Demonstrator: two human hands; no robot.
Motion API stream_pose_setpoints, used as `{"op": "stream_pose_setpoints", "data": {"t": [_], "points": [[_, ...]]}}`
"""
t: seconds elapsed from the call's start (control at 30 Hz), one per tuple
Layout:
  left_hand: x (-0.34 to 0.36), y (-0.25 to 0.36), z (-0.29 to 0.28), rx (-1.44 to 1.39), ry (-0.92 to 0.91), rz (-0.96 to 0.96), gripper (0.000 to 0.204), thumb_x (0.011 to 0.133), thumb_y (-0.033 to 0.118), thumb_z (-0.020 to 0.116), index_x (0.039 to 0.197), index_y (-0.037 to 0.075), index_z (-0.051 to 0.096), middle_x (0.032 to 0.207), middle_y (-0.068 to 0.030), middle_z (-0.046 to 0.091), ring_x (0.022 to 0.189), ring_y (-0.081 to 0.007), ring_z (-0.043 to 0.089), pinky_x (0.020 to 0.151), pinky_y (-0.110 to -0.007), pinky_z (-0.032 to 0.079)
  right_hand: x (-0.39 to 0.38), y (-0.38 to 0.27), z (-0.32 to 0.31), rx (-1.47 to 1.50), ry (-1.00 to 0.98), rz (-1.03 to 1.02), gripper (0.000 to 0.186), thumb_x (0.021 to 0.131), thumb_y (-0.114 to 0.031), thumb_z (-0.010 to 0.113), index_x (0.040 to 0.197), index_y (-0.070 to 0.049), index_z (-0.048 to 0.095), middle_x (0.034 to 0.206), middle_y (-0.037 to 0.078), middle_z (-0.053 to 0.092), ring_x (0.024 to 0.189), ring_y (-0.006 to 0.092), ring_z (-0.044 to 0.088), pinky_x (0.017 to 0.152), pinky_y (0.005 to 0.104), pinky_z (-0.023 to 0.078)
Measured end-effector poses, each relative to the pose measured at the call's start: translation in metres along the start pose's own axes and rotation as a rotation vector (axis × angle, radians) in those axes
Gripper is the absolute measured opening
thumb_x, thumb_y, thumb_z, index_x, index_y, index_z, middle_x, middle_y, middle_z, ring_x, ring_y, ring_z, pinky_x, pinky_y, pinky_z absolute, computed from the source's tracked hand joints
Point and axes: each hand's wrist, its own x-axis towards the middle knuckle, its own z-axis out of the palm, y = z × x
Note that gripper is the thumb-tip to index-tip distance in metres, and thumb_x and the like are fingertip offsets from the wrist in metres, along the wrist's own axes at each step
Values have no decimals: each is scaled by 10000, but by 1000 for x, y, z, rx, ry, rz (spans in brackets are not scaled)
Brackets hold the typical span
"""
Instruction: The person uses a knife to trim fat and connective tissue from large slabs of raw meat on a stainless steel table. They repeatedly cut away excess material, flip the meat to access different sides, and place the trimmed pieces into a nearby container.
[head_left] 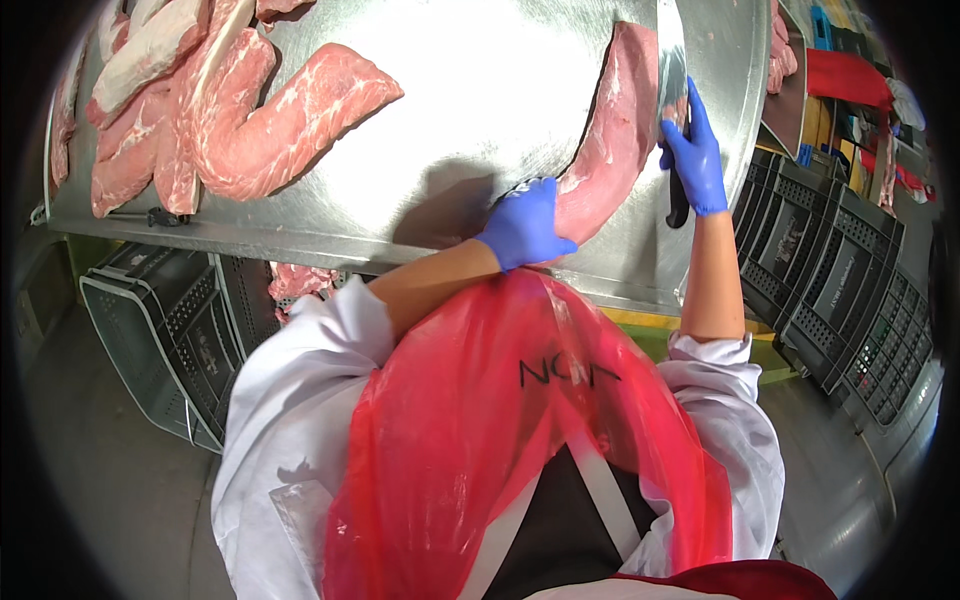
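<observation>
A long strip of raw pork loin lies on the metal table, curving from the far side toward me. My left hand, in a blue glove, grips its near end from the left, with the fingertips partly hidden. My right hand, also blue-gloved, is closed around the black handle of a knife. The wide blade points away from me, flat along the loin's right edge; whether it touches the meat I cannot tell.
Several pork pieces are piled on the left of the metal table. Below its near edge stands a grey crate, with meat scraps beside it. Black perforated crates are stacked at right. More meat lies on another surface beyond.
</observation>
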Motion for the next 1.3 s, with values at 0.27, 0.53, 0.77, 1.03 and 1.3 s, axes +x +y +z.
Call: {"op": "stream_pose_setpoints", "data": {"t": [0.27,0.53,0.77,1.03,1.3], "points": [[2,10,25,151,164,-64,578,755,391,802,1144,6,616,1068,-225,666,943,-417,678,821,-486,556,-42,17,2,-699,-236,-328,728,985,-218,639,1614,-326,288,1012,238,732,936,461,695,825,499,563],[4,12,17,-69,215,-153,432,783,371,801,975,-3,701,948,-193,707,837,-322,692,781,-432,562,-60,49,-1,-541,-210,-338,732,1007,-211,595,1634,-300,227,1137,264,713,1023,463,688,898,486,553],[47,19,0,-138,228,-158,215,870,165,768,989,-13,760,939,-152,761,841,-195,702,804,-345,556,-52,100,1,-394,-116,-338,769,1000,-207,584,1647,-293,176,1098,296,710,990,460,704,888,487,548],[50,19,22,-44,232,-142,165,887,166,702,833,12,716,762,-90,702,724,-160,618,718,-345,522,-50,117,-2,-367,-112,-403,764,998,-234,552,1650,-299,157,1009,281,718,918,463,709,844,503,546],[25,25,21,-126,415,-59,159,919,160,650,879,6,655,728,-98,616,691,-159,557,674,-352,490,-88,51,24,-323,-224,-249,723,1017,-285,536,1643,-211,184,1060,322,699,956,482,693,856,525,534]]}}
